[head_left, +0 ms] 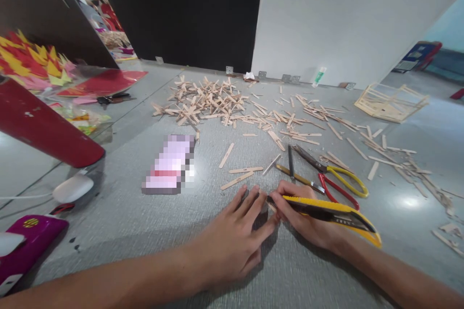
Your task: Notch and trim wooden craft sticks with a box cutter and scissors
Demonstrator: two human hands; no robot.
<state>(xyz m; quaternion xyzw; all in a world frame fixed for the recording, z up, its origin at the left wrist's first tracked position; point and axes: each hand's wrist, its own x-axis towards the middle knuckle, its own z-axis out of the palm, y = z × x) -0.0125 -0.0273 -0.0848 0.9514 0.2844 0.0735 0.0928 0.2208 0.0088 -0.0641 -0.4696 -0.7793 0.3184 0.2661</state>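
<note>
My right hand (308, 227) is closed round a yellow and black utility knife (331, 213), its tip end pointing left towards my other hand. My left hand (235, 241) lies low over the grey table, fingers stretched forward, with index finger and thumb at a small wooden stick (271, 206). Most of that stick is hidden under the fingers, and the blade's contact with it cannot be made out. Just beyond my fingertips lie loose flat wooden sticks (237, 180). Past the knife rest a yellow-handled tool (350, 179), a red-handled tool (339, 192) and a thin black rod (291, 161).
A heap of wooden sticks (206, 99) spreads across the back, scraps trailing right. A small stick frame (391, 102) stands at the far right. Leftward are a blurred phone-like rectangle (170, 164), a red tube (47, 125), a white mouse (73, 188) and a purple object (34, 241).
</note>
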